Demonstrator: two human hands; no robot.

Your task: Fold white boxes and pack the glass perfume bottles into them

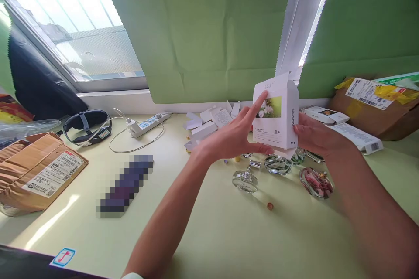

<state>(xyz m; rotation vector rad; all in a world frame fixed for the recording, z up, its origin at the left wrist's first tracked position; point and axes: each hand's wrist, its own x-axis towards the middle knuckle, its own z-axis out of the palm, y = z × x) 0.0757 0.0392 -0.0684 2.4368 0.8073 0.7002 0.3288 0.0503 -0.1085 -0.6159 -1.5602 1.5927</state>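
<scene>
Held up over the table is a white perfume box (271,126) with a flower picture on its front, its flaps raised at the top and hanging at the bottom. My left hand (237,133) grips its left side, index finger on the front and thumb along the lower edge. Around the right side, my right hand (314,135) has its thumb on the side panel; its other fingers are hidden behind. Below stand or lie a clear glass bottle (245,182) with a silver neck, an oval glass bottle (277,165) and a bottle with pink flowers (316,183).
White cartons (209,122) are heaped by the window wall, and flat white boxes (356,136) lie at right beside a brown parcel (376,104). A small copper-coloured cap (270,205) lies in front. Leftward are a power strip (149,124), a headset (87,127) and another parcel (42,174).
</scene>
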